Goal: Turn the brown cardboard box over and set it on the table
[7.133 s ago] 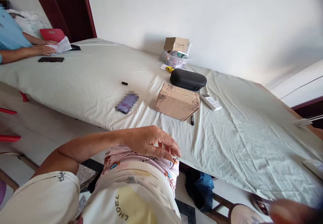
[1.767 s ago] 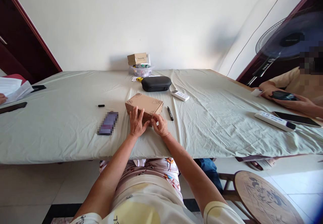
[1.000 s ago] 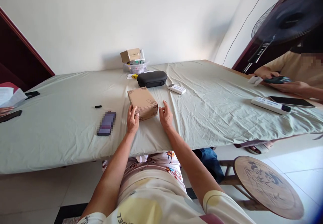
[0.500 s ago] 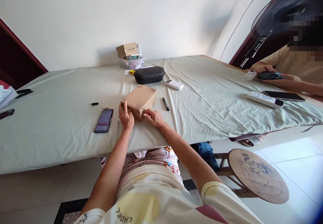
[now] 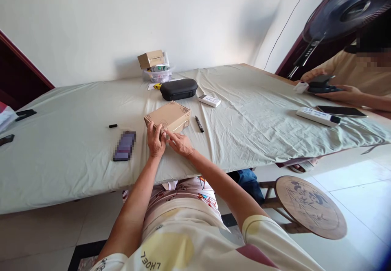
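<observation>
A brown cardboard box with dark scribbled drawings on its top and sides rests on the cloth in front of me. My left hand grips its near edge, fingertips over the top. Close beside it, my right hand has its thumb and index finger at the near corner, by the left thumb. Whether a flap is pinched there is hidden by the fingers. To the right of the box lies a black marker. A small black cap and a phone are to the left.
Behind the box sit a black zip case, a white device and a plastic tub with a small carton on it. At right, another person's hands hold a dark device. A stool stands below.
The box has turned a little, its near corner moving left. My right hand has shifted left along it, close to the left hand. The other person's device has changed its tilt or shape.
</observation>
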Motion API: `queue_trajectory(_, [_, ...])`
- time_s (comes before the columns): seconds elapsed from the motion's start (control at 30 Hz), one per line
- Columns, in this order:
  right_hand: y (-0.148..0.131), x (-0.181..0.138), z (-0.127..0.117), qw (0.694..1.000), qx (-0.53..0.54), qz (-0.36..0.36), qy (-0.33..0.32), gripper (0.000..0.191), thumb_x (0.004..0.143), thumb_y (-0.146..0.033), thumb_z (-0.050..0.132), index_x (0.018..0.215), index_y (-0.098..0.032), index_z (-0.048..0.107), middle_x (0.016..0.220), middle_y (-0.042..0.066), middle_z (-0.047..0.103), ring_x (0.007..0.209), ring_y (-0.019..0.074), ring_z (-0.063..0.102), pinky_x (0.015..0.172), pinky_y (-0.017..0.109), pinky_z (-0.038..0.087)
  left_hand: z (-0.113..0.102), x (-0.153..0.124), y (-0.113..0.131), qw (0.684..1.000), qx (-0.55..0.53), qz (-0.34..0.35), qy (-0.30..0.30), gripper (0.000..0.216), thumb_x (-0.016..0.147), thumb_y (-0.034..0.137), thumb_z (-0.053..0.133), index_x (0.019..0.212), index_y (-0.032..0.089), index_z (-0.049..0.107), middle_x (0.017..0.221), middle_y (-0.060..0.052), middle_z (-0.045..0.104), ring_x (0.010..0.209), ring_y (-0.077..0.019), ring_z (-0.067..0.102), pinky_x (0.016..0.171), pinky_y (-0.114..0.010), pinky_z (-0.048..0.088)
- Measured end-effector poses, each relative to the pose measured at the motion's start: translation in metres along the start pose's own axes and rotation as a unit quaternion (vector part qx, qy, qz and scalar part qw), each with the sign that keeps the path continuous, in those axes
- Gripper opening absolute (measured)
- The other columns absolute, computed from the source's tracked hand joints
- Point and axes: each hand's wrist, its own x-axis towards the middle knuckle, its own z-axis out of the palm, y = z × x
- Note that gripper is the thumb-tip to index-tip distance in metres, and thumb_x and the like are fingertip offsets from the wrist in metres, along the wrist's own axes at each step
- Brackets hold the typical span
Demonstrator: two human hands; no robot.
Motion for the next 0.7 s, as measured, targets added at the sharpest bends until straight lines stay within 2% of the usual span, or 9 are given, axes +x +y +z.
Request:
queue_trajectory(0.1, [-0.007,0.004,0.004,0.997,0.012,0.003,-0.071,0.057,0.111,-0.044,0.042,0.164,-0.022,0.045,0.119,0.01,0.078,0.103,0.0211,0.075,0.092,0.03,0.06,-0.003,0.0,-0.002,1.0,-0.016,-0.012,-0.019,0.057,0.107,0.059,0.043,0.134,0.015,0.067,0.16,-0.025,0.048,0.157,-0.0344,0.04,0.128,-0.053,0.035])
queue_trajectory(0.17, [-0.007,0.005,0.002,0.996,0.01,0.044,-0.08,0.059,0.111,-0.047,0.043,0.165,-0.024,0.042,0.121,0.01,0.078,0.102,0.0207,0.075,0.09,0.029,0.059,-0.004,0.001,-0.002,0.999,-0.023,-0.025,-0.03,0.054,0.107,0.056,0.045,0.134,0.016,0.068,0.161,-0.024,0.048,0.158,-0.0338,0.038,0.129,-0.053,0.034])
queue_trajectory(0.27, [0.002,0.005,-0.006,0.988,0.007,0.145,-0.054,0.061,0.111,-0.048,0.043,0.166,-0.025,0.039,0.112,0.008,0.08,0.093,0.0196,0.075,0.088,0.029,0.058,-0.003,0.002,-0.002,0.998,-0.038,-0.033,-0.033,0.05,0.107,0.052,0.045,0.132,0.016,0.068,0.161,-0.024,0.049,0.158,-0.0331,0.039,0.129,-0.053,0.034])
queue_trajectory(0.4, [0.024,0.005,-0.021,0.959,0.018,0.283,0.032,0.061,0.11,-0.043,0.04,0.166,-0.021,0.038,0.096,0.005,0.079,0.084,0.0209,0.073,0.087,0.034,0.057,-0.003,0.003,-0.005,0.997,-0.056,-0.044,-0.015,0.049,0.108,0.05,0.041,0.129,0.016,0.07,0.159,-0.023,0.05,0.153,-0.0317,0.046,0.127,-0.05,0.037])
queue_trajectory(0.53, [0.041,0.005,-0.029,0.932,0.046,0.344,0.104,0.063,0.107,-0.035,0.041,0.166,-0.015,0.033,0.1,0.008,0.079,0.09,0.0243,0.074,0.091,0.038,0.056,-0.005,0.004,-0.01,0.996,-0.07,-0.062,-0.002,0.051,0.108,0.051,0.039,0.128,0.016,0.07,0.159,-0.022,0.052,0.151,-0.0299,0.049,0.127,-0.048,0.038])
queue_trajectory(0.6, [0.043,0.006,-0.03,0.927,0.06,0.356,0.102,0.062,0.106,-0.033,0.042,0.164,-0.013,0.035,0.103,0.01,0.08,0.095,0.0255,0.075,0.093,0.039,0.055,-0.006,0.004,-0.012,0.994,-0.075,-0.08,-0.003,0.051,0.108,0.051,0.039,0.129,0.017,0.069,0.16,-0.02,0.051,0.153,-0.0289,0.047,0.129,-0.047,0.036])
queue_trajectory(0.7, [0.039,0.007,-0.031,0.924,0.047,0.376,0.052,0.057,0.104,-0.03,0.044,0.157,-0.012,0.044,0.106,0.011,0.081,0.098,0.0274,0.075,0.092,0.039,0.055,-0.007,0.005,-0.012,0.991,-0.082,-0.105,-0.012,0.051,0.108,0.05,0.039,0.136,0.018,0.065,0.163,-0.018,0.049,0.156,-0.0272,0.043,0.13,-0.045,0.034])
